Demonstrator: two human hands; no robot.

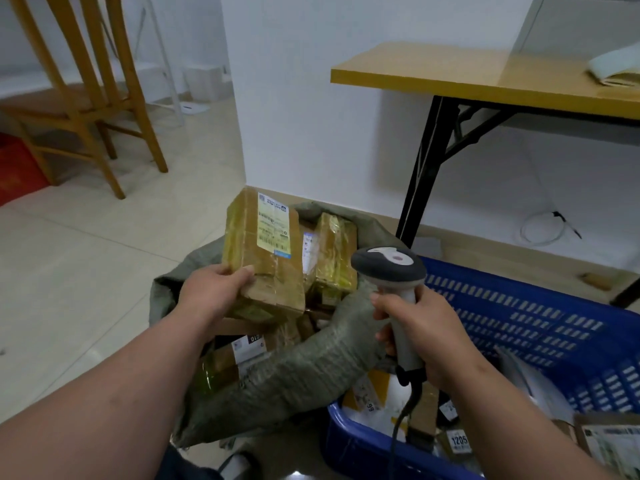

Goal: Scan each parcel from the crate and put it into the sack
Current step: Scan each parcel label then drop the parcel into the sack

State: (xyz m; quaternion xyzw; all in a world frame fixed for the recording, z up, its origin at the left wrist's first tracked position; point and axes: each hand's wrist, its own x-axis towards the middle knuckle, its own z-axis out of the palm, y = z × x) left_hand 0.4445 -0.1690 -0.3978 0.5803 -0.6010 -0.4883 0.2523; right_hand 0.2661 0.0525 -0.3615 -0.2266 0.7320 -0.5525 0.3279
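Note:
My left hand (211, 291) grips the near end of a taped brown cardboard parcel (265, 252) with a white shipping label, held above the open mouth of the grey-green woven sack (304, 368). Several other parcels (334, 254) lie inside the sack. My right hand (420, 337) grips the handle of a grey and white barcode scanner (389, 268), its head facing away from me and its black cable hanging down. The blue plastic crate (540, 320) stands at the right and holds several more parcels (457, 439).
A folding table (450, 76) with black legs stands against the white wall behind the crate. A wooden chair (90, 95) stands at the far left on the tiled floor, beside a red mat (17, 168). A white coiled cable (543, 228) lies by the wall.

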